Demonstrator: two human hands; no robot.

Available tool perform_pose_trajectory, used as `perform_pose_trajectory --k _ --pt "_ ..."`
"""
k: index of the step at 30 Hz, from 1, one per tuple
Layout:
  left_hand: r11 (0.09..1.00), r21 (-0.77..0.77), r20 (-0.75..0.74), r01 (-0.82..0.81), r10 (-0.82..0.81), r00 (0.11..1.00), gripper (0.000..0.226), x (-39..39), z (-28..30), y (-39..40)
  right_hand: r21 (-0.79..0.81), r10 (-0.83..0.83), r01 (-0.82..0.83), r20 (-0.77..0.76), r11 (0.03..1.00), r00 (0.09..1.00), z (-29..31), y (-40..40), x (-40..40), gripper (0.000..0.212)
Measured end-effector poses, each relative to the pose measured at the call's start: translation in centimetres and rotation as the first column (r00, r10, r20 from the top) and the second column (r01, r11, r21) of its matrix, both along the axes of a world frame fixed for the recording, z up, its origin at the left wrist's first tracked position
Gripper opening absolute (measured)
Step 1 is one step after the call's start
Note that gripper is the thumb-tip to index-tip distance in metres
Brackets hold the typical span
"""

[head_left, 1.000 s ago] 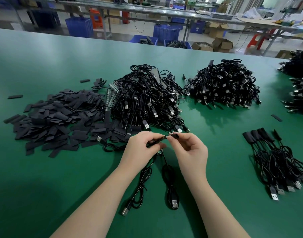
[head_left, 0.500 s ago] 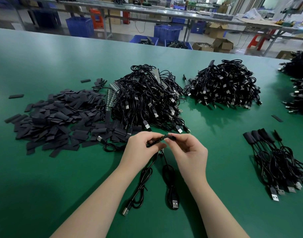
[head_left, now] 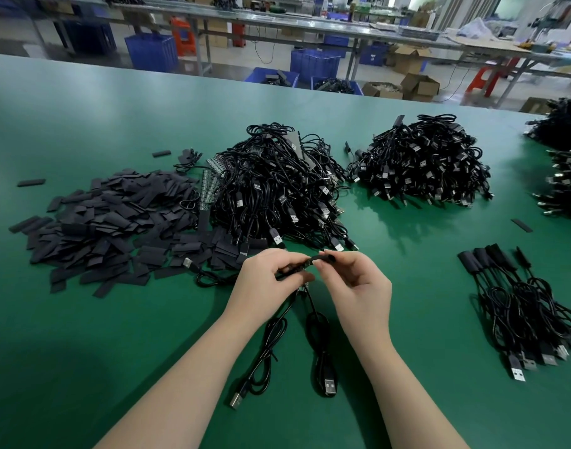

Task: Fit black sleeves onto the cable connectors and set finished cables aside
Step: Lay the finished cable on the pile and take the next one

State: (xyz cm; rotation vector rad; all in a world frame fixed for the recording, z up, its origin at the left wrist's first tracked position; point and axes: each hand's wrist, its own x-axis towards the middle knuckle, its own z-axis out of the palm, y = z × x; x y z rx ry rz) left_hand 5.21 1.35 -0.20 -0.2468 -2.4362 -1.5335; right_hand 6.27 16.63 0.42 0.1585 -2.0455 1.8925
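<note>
I observed the black sleeve [head_left: 323,258] held just above the green desk [head_left: 83,319], pinched by the right hand [head_left: 358,286] against the connector end of a cable [head_left: 271,338] gripped by the left hand [head_left: 264,280]; both sets of fingers were curled and grasping. A second cable [head_left: 321,351] lay beneath. Loose sleeves [head_left: 109,228] sat left, unfinished cables [head_left: 277,189] behind, and finished cables [head_left: 523,306] well right.

Two hands [head_left: 271,280] [head_left: 358,286] work; two cables [head_left: 264,351] [head_left: 323,361] trail below them. Four sleeved cables [head_left: 520,306], perhaps five, lie right. One sleeve pile [head_left: 109,228] and two full cable heaps [head_left: 277,192] [head_left: 423,163] lie behind.
</note>
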Motion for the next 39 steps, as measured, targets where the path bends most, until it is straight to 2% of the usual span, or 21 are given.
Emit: perform_pose_trajectory --k 9,17,21,28,31,34,39 --pt "1.000 0.030 -0.008 0.000 0.001 1.000 0.026 -0.02 -0.05 -0.06 -0.036 0.039 -0.039 0.013 0.999 0.999 0.07 0.11 -0.10 0.025" --pt "0.998 0.063 0.019 -0.028 0.026 0.999 0.042 0.15 -0.14 0.05 -0.179 0.138 -0.106 0.179 0.978 0.974 0.26 0.53 -0.66 0.015" --pt "0.997 0.065 0.008 -0.033 0.033 0.999 0.033 0.16 -0.05 0.04 -0.152 0.177 -0.151 0.172 0.977 0.969 0.13 0.28 -0.44 0.014" --pt "1.000 0.006 -0.059 0.008 -0.007 0.998 0.045 0.61 0.31 0.16 -0.170 0.107 -0.073 0.194 0.983 0.975 -0.14 0.46 -0.69 0.011" --pt "0.999 -0.031 -0.104 -0.021 0.017 0.994 0.034 0.66 0.38 0.17 -0.271 0.112 -0.044 0.241 0.961 0.964 -0.27 0.62 -0.91 0.012" --pt "0.989 -0.113 -0.147 -0.093 0.076 0.986 0.020 0.56 0.36 -0.08 -0.269 0.158 -0.088 0.250 0.959 0.955 -0.47 0.56 -0.86 0.012" --pt "0.990 -0.100 -0.153 -0.097 0.081 0.985 0.021 0.70 0.28 0.03 -0.277 0.164 -0.091 0.253 0.957 0.953 -0.56 0.32 -0.93 0.012"
